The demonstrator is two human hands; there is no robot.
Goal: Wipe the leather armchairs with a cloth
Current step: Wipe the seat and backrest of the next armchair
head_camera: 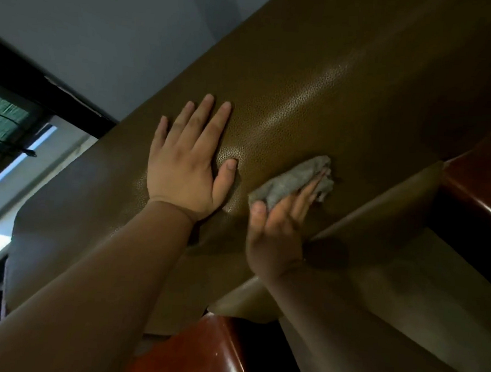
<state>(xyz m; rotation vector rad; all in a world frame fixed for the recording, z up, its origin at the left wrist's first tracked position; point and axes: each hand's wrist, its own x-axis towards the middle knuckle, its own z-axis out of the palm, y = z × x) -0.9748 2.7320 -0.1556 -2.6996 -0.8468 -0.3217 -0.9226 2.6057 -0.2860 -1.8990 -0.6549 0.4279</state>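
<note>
Grey wall (pixel 110 28) filled the upper left of the tilted view, with a dark window frame (pixel 27 71) and a strip of daylight below it. Across the middle ran the olive-brown leather armchair (pixel 305 82), its grained back cushion catching a pale sheen near the centre. Glossy reddish wooden arms (pixel 195 355) of the chair showed at the bottom and at the right edge.

On the leather lay the left hand (pixel 187 163), spread flat with the palm down, four fingers extended and slightly apart, the thumb angled out to the right. It gripped nothing; it only pressed against the cushion surface, and the bare forearm reached back to the lower left corner.

Just beside it, to the right, the right hand (pixel 279 226) was turned on its edge, fingers (pixel 308 190) stretched long and nearly straight rather than curled. A crumpled grey cloth (pixel 294 181) sat between those fingers and the leather, bunched under them, with the thumb resting at its near end. So the hold was loose and mostly open, the cloth pinned against the chair more than clenched. The cloth touched the cushion low on the back, close to the crease where the back met the paler seat (pixel 406 286). The two hands were near each other but not touching.
</note>
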